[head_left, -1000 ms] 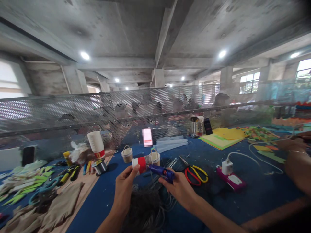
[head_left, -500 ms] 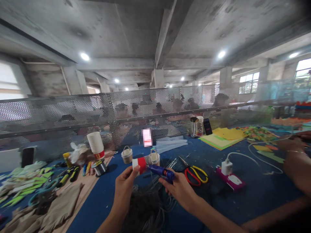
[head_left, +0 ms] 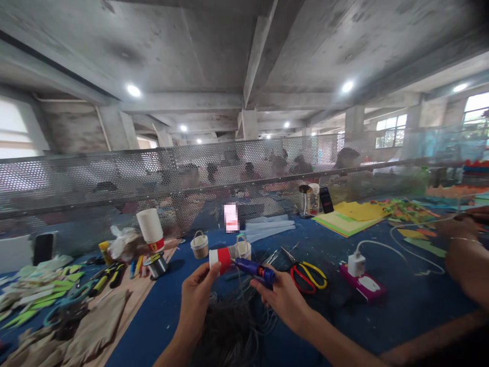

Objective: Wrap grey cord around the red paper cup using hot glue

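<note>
A red and white paper cup lies on its side in my left hand, its fingers closed round it. Wrapped round the handle of a blue glue gun is my right hand. The gun's nozzle points left, close to the cup's greyish end; whether they touch is unclear. Behind the cup stand two small cups with handles, one at the left and one partly hidden. Dark, stringy material lies below my hands.
Red and yellow handled scissors lie right of my right hand. A purple power strip holds a white charger. Stacked cups, a wire spool and cutting tools are at the left. Another person's hand is at the right edge.
The cup in my left hand has shifted very slightly. Both hands keep nearly the same positions, and the glue gun remains beside the cup.
</note>
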Available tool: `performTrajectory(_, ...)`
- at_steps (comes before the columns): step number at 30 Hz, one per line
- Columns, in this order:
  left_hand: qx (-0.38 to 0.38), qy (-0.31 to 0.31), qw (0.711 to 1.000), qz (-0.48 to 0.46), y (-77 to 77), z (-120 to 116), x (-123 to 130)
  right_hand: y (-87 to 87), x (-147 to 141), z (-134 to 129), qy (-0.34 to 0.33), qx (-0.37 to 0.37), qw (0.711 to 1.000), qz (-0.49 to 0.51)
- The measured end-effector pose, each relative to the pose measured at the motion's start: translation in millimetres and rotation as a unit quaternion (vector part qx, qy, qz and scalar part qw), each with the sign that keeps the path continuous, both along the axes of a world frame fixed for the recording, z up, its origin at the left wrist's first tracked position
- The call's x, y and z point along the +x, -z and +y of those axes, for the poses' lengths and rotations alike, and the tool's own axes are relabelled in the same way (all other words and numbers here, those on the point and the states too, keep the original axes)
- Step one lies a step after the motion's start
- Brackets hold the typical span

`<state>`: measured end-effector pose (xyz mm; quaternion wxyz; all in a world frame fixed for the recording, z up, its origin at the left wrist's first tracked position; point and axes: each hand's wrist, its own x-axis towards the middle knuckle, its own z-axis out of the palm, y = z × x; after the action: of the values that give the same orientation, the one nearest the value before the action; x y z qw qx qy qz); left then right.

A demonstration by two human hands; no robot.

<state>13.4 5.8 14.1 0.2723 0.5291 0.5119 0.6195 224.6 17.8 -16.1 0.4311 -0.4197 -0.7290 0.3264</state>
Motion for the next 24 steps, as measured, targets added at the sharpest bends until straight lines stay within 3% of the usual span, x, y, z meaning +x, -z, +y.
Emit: performTrajectory(24,0.010,0.005,0.999,0.049,7.0,4.2,-3.0,8.0,-1.0,4.5,0.014,-0.005,1.000,0.025)
